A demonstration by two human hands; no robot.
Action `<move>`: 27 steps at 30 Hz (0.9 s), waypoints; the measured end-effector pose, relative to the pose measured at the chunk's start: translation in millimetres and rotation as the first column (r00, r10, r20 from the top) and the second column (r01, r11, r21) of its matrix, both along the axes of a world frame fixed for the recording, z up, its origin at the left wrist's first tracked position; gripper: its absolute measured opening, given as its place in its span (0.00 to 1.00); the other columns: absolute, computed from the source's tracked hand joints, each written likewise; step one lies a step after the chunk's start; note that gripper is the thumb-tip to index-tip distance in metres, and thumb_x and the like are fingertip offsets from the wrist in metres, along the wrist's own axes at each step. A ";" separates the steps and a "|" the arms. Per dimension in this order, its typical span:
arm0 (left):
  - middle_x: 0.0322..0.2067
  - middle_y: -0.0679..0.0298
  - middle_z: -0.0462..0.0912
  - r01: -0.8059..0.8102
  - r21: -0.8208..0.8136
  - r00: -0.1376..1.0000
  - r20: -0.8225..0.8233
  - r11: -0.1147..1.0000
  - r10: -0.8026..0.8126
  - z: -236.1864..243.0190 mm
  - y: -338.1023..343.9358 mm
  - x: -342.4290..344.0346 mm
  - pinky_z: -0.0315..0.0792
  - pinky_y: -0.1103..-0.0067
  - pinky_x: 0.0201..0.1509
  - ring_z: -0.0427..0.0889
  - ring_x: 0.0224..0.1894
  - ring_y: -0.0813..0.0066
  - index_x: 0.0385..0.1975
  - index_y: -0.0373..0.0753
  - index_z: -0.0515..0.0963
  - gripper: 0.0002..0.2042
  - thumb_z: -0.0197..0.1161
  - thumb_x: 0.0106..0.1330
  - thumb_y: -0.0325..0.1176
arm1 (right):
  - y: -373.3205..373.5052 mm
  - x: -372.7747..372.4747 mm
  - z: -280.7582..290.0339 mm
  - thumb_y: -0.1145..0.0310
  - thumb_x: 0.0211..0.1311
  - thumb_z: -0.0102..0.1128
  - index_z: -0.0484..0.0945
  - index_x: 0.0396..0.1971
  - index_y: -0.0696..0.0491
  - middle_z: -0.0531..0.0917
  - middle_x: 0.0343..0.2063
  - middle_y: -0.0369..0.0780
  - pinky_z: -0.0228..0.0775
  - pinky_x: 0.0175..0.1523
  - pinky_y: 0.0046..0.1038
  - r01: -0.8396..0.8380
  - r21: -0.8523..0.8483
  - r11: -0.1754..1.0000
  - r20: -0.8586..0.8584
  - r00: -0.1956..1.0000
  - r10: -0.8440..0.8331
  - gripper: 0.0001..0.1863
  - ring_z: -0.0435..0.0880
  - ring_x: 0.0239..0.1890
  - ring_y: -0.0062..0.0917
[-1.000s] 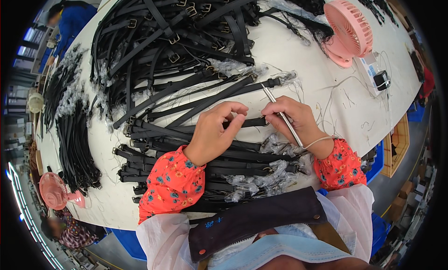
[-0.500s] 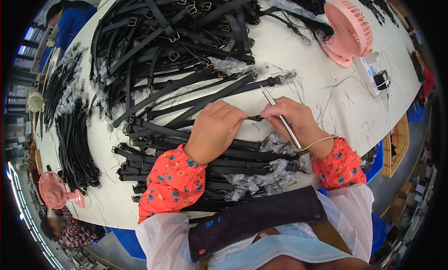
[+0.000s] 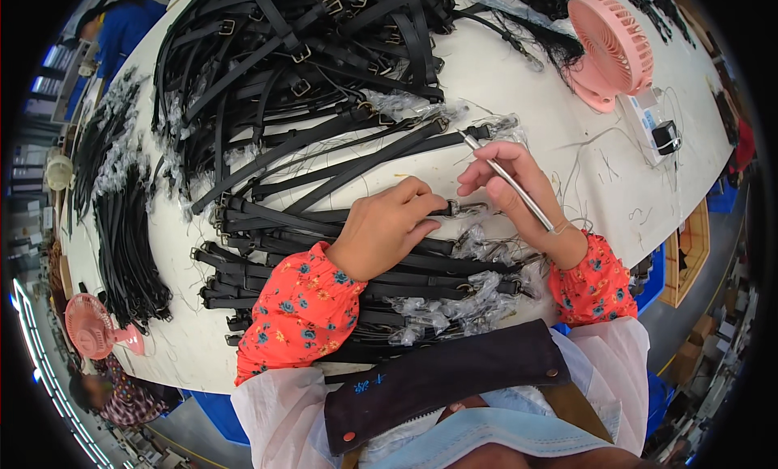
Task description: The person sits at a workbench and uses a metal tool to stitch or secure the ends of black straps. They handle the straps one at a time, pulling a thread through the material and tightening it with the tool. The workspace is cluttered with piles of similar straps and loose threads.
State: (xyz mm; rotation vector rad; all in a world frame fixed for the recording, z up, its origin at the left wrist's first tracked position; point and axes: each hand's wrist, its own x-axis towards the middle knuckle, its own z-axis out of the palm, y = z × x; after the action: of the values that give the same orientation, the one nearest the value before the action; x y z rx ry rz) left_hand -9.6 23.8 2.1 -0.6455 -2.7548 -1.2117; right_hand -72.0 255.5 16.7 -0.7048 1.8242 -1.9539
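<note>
My left hand [image 3: 387, 230] is closed with its fingertips on a thin black leather belt [image 3: 442, 211], over a pile of similar belts. A metal buckle [image 3: 455, 207] shows just past those fingertips, with a bit of clear plastic wrap beside it. To the right, my right hand [image 3: 527, 195] holds a slim silver pen-like tool [image 3: 519, 188] slanted across the palm. Its thin tip points up and to the left. The thumb and fingers of that hand are apart from the belt, and a gap shows between them and the buckle.
Black belts with buckles [image 3: 301, 54] heap up at the back, and more lie in a bundle [image 3: 134, 250] at left. A pink fan [image 3: 613, 44] and a white power strip [image 3: 643, 125] stand on the white table [image 3: 600, 193]. Another pink fan [image 3: 91, 327] is at far left.
My right hand has drawn back to the right from the belt's end, its fingers loosening while it keeps the silver tool. My left hand has shifted slightly right, and the buckle now shows.
</note>
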 end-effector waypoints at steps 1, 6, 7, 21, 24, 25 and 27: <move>0.36 0.65 0.80 0.005 -0.048 0.996 -0.091 0.999 -0.010 -4.3 0.3 1.1 0.76 0.75 0.32 0.80 0.28 0.68 0.40 0.39 0.83 0.10 0.71 0.59 0.25 | -1.1 0.0 1.6 0.63 0.79 0.52 0.69 0.58 0.57 0.84 0.40 0.42 0.75 0.54 0.29 0.013 -0.022 1.000 0.027 1.000 -0.013 0.17 0.85 0.44 0.26; 0.33 0.63 0.80 0.041 -0.235 0.942 -0.316 0.971 -0.116 -4.0 6.8 -0.4 0.76 0.72 0.33 0.80 0.32 0.64 0.38 0.38 0.82 0.08 0.69 0.58 0.24 | 2.3 -3.9 -5.1 0.62 0.81 0.48 0.69 0.57 0.60 0.84 0.38 0.43 0.76 0.54 0.30 -0.009 -0.136 0.991 0.197 0.980 0.036 0.17 0.85 0.41 0.26; 0.32 0.62 0.80 0.050 -0.243 0.939 -0.318 0.969 -0.128 -2.4 8.0 -0.3 0.76 0.71 0.33 0.80 0.33 0.63 0.37 0.38 0.81 0.08 0.68 0.58 0.23 | 3.5 -4.8 -7.6 0.61 0.81 0.47 0.70 0.55 0.60 0.84 0.36 0.42 0.77 0.53 0.30 -0.020 -0.131 0.991 0.227 0.973 0.049 0.17 0.86 0.39 0.25; 0.29 0.57 0.82 -0.118 0.134 0.983 0.157 0.984 0.097 -2.8 -1.2 -4.7 0.74 0.73 0.35 0.82 0.30 0.62 0.38 0.35 0.76 0.03 0.63 0.69 0.25 | 3.3 0.0 -5.8 0.60 0.80 0.49 0.79 0.42 0.59 0.81 0.21 0.35 0.70 0.29 0.17 -0.111 0.133 0.985 0.285 0.956 0.069 0.17 0.78 0.21 0.15; 0.27 0.57 0.82 -0.122 0.150 0.983 0.155 0.981 0.098 -1.1 -1.4 -5.3 0.74 0.74 0.34 0.83 0.29 0.64 0.38 0.35 0.76 0.03 0.63 0.69 0.25 | 3.2 -0.8 -6.7 0.59 0.81 0.47 0.77 0.44 0.60 0.81 0.22 0.38 0.70 0.28 0.20 -0.157 0.168 0.973 0.239 0.964 0.115 0.18 0.79 0.21 0.18; 0.27 0.57 0.82 -0.120 0.152 0.983 0.154 0.981 0.097 -0.6 -1.5 -5.6 0.74 0.75 0.34 0.83 0.28 0.65 0.38 0.35 0.76 0.03 0.63 0.69 0.25 | 2.5 -0.6 -6.0 0.59 0.80 0.48 0.78 0.43 0.59 0.81 0.22 0.37 0.70 0.28 0.19 -0.153 0.180 0.972 0.243 0.964 0.107 0.18 0.78 0.21 0.16; 0.27 0.57 0.82 -0.120 0.156 0.985 0.145 0.980 0.097 -2.9 -1.4 -5.5 0.74 0.75 0.33 0.83 0.28 0.65 0.38 0.35 0.76 0.03 0.63 0.69 0.25 | 0.3 0.3 -3.5 0.59 0.80 0.50 0.81 0.42 0.59 0.82 0.22 0.35 0.70 0.28 0.18 -0.147 0.203 0.968 0.251 0.963 0.093 0.18 0.78 0.20 0.14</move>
State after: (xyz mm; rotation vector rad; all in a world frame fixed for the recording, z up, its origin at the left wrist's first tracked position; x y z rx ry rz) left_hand -15.1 22.4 -0.8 -0.4050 -2.7150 -1.4897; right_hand -71.7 255.8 13.1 -0.4742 1.7688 -1.6475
